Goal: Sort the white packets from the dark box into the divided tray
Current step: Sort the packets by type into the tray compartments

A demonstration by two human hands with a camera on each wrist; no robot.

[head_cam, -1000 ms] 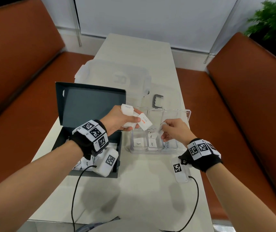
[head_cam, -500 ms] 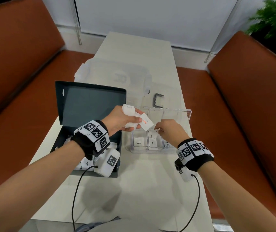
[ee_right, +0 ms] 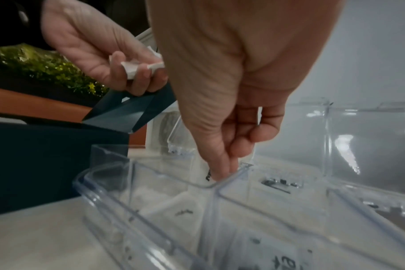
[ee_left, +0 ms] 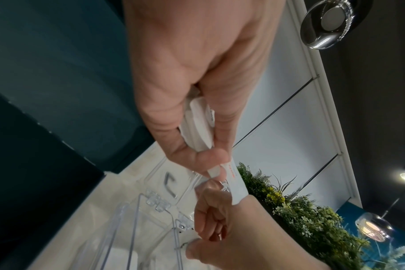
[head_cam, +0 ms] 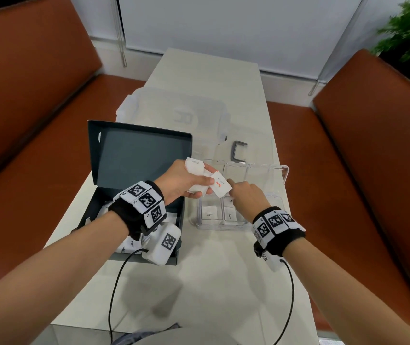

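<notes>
My left hand (head_cam: 199,181) hovers between the dark box and the tray and grips several white packets (head_cam: 195,165). One of them, a packet printed "Salt" in red (head_cam: 221,186), sticks out to the right. In the left wrist view the packets (ee_left: 199,127) sit between thumb and fingers. My right hand (ee_right: 222,173) reaches down over the clear divided tray (head_cam: 223,226). Its thumb and index finger pinch a white packet (ee_right: 200,169) at the middle compartment's rim. The open dark box (head_cam: 134,155) holds more packets (head_cam: 131,242). A Sugar packet (head_cam: 208,211) lies in the tray.
A translucent lidded container (head_cam: 174,113) stands behind the box, with a grey handle piece (head_cam: 238,151) beside it. The tray's clear lid (head_cam: 268,175) stands open at the back. Brown benches flank the narrow table. Cables trail from both wrists toward the near edge.
My right hand has moved left from the tray's right compartment to its middle one, close under the Salt packet. The left hand has hardly moved.
</notes>
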